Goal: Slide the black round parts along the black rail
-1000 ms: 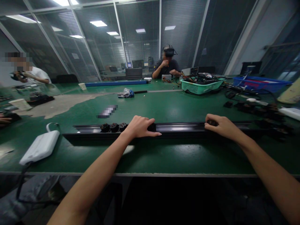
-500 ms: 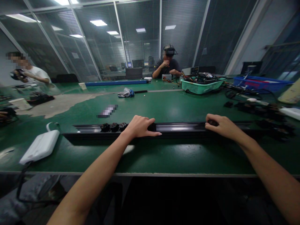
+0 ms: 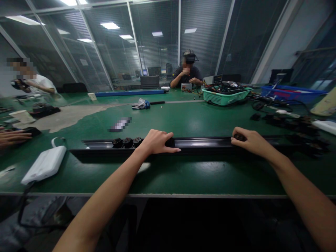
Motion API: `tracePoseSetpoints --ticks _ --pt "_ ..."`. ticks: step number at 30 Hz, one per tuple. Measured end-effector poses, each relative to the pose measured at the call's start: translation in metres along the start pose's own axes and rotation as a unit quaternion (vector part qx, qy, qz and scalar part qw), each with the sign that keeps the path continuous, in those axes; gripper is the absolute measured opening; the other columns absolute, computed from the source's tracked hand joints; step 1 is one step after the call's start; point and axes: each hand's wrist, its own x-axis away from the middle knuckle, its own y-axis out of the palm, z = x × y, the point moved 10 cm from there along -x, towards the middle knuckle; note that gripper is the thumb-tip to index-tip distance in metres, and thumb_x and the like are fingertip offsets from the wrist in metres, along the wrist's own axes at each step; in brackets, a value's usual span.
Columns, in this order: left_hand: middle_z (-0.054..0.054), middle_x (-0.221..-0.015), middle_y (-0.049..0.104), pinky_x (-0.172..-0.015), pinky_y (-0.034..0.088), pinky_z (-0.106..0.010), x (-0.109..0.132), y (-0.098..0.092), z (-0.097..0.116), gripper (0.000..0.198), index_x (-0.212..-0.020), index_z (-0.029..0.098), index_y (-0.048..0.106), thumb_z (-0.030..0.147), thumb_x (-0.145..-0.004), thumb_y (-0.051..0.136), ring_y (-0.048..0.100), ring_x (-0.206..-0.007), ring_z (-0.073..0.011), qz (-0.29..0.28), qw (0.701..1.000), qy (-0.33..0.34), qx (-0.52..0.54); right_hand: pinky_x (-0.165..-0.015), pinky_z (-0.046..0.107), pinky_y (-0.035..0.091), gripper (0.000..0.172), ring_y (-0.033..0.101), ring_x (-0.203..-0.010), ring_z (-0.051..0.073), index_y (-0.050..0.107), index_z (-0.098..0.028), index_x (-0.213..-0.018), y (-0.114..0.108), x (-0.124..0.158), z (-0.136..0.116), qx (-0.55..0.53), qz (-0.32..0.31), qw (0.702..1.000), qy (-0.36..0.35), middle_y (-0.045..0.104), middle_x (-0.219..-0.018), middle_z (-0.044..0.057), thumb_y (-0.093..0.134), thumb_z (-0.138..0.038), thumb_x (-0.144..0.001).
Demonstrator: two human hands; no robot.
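A long black rail (image 3: 204,143) lies across the green table (image 3: 183,175) in front of me. My left hand (image 3: 156,142) rests on its middle, fingers curled over a small black part in the channel. Just left of that hand, three black socket modules (image 3: 127,142) sit in the rail. Further right, my right hand (image 3: 249,141) is closed on another small black part (image 3: 238,137) set in the rail.
A white power pack (image 3: 44,164) with a cable lies at the left. Black parts and cables (image 3: 288,119) spread at the right. Further back stand a teal basket (image 3: 225,96) and a blue bin (image 3: 291,92). One person sits across the table, another at the far left; someone's hand (image 3: 12,137) reaches in at the left edge.
My right hand has slid slightly to the right along the rail. The other person's hand at the left edge has reached further onto the table. My left hand has not moved.
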Motion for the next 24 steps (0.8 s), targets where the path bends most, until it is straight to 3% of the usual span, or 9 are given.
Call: tracePoseSetpoints --ticks 24 --pt "-0.008 -0.080 0.070 -0.054 0.022 -0.028 0.0001 -0.0012 0.0003 0.074 -0.092 0.020 0.061 0.085 -0.078 0.027 0.064 -0.069 -0.0212 0.009 1.000 0.002 -0.006 -0.063 0.032 0.042 0.021 0.056 -0.066 0.018 0.054 -0.023 -0.078 -0.0010 0.0013 0.0048 0.006 -0.002 1.000 0.001 0.061 -0.073 0.002 0.056 -0.044 -0.080"
